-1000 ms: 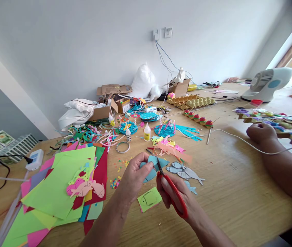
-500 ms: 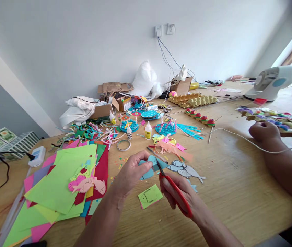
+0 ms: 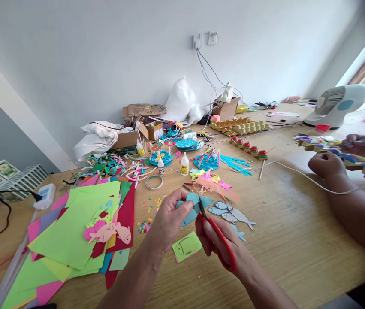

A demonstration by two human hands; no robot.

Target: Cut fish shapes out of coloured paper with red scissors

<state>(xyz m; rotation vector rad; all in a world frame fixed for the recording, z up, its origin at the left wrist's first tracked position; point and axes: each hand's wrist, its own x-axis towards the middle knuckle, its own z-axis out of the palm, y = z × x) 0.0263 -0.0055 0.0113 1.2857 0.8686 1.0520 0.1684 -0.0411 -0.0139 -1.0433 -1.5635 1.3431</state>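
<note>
Pinching a piece of light blue paper [image 3: 187, 219] between thumb and fingers of the left hand [image 3: 171, 210]. Gripping metal scissors with red plastic handles [image 3: 231, 262] in the right hand [image 3: 230, 235], digits curled around the loops, blades across the paper just right of the left fingertips. Near, below both sets of fingers, on a lime-green paper rectangle with a drawn fish [image 3: 187, 247]. To the right of the right fingers, among grey-blue paper fish outlined in black [image 3: 233, 214]. Well beyond the left fingers, at a white glue bottle with a yellow label [image 3: 184, 165].
</note>
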